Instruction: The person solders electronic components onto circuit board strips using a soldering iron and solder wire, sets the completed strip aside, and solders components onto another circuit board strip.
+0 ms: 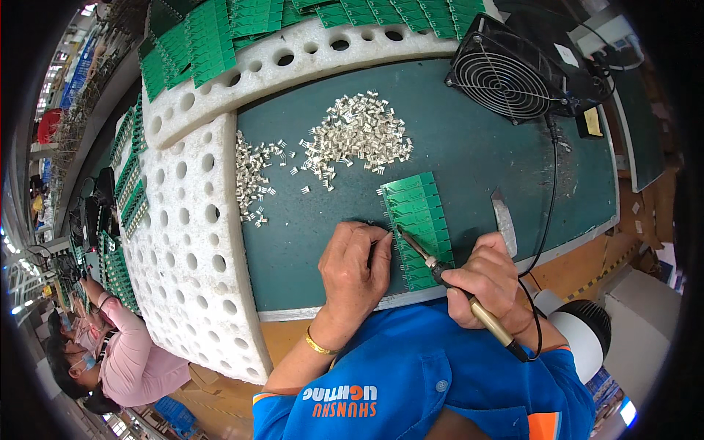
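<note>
A green circuit board panel lies on the dark green work mat, with small pins along its left edge. My right hand is wrapped around a soldering iron, whose tip rests at the upper left part of the panel. Beside the panel's left edge, my left hand is closed, thumb and forefinger pinched close to the pins. What those fingers hold is too small to make out. Beyond both hands, small white pin connectors lie in a big heap, with a smaller heap to its left.
A black fan with a wire grille stands at the far right. White perforated foam slabs border the left and back, with green boards stacked on the rear one. A blade-like strip lies right of the panel. A co-worker sits left.
</note>
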`<state>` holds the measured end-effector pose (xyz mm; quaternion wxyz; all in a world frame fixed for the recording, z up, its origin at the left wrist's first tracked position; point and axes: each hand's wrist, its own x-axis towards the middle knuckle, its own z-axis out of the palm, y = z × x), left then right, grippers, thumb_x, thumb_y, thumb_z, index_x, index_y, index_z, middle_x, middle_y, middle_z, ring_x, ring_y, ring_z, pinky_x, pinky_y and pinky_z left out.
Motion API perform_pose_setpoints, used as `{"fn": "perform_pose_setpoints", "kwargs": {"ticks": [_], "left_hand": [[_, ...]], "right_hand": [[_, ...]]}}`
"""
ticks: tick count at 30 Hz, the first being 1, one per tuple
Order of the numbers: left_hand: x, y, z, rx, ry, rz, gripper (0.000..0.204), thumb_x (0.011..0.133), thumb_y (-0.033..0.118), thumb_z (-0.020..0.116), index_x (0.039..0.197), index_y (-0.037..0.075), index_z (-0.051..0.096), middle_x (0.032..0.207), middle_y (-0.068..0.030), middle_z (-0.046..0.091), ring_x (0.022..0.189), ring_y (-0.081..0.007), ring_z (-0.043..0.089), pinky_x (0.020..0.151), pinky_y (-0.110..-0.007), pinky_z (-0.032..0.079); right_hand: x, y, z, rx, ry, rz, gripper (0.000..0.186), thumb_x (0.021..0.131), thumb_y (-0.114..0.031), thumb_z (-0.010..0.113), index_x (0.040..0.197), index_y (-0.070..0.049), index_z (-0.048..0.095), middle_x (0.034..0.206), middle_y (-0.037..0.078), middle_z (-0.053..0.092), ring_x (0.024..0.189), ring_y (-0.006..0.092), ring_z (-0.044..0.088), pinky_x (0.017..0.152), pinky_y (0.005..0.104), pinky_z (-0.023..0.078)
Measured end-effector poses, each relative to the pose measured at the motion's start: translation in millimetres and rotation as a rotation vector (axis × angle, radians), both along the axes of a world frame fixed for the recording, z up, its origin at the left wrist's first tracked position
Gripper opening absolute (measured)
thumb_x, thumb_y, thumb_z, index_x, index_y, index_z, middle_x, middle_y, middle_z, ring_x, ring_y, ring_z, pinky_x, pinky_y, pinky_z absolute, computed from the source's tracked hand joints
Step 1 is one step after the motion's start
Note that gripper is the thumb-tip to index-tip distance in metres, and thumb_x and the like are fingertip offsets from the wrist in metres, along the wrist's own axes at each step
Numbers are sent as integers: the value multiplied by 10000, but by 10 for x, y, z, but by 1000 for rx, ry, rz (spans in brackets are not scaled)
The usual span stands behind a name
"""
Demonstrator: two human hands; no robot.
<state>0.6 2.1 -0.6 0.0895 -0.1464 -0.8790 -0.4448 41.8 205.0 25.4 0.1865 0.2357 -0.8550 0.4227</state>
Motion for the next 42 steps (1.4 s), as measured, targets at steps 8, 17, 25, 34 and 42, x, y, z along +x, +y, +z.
{"fn": "perform_pose_setpoints", "kwargs": {"ticks": [8, 17, 25, 34, 42], "left_hand": [[-6, 6, -1, -15, 32, -6, 119, 799, -36, 756, 838, 5, 651, 817, -128, 621, 690, -248, 619, 577, -332, 498], [0, 3, 7, -9, 9, -3, 119, 800, -31, 756, 835, 11, 650, 817, -126, 622, 692, -251, 617, 587, -336, 498], [52, -32, 13, -33, -6, 23, 127, 829, -7, 756, 856, 17, 634, 813, -111, 609, 678, -219, 614, 568, -321, 491], [90, -34, 25, -35, 69, 16, 74, 882, -38, 666, 904, -4, 605, 847, -129, 602, 656, -254, 597, 586, -333, 491], [145, -18, 46, -35, -26, 7, 101, 857, -32, 703, 896, 9, 619, 829, -128, 601, 657, -253, 602, 585, -340, 490]], "right_hand": [[12, 6, 2, 11, -6, 9, 248, 727, -68, 724, 963, -56, 651, 604, 9, 573, 514, 178, 527, 639, 345, 422], [27, 24, 8, 23, -4, 7, 256, 728, -64, 716, 976, -59, 648, 597, 1, 559, 518, 174, 521, 646, 347, 424], [46, 62, 27, 13, 3, -6, 236, 742, -58, 698, 973, -63, 647, 596, -5, 549, 515, 168, 504, 665, 346, 422], [45, 41, -21, -69, 5, -8, 210, 725, -42, 699, 930, -50, 652, 600, 23, 558, 507, 188, 497, 655, 352, 426], [50, 25, -50, -75, 13, -21, 223, 702, -22, 702, 919, -45, 653, 600, 33, 555, 505, 201, 498, 648, 353, 427]]}}
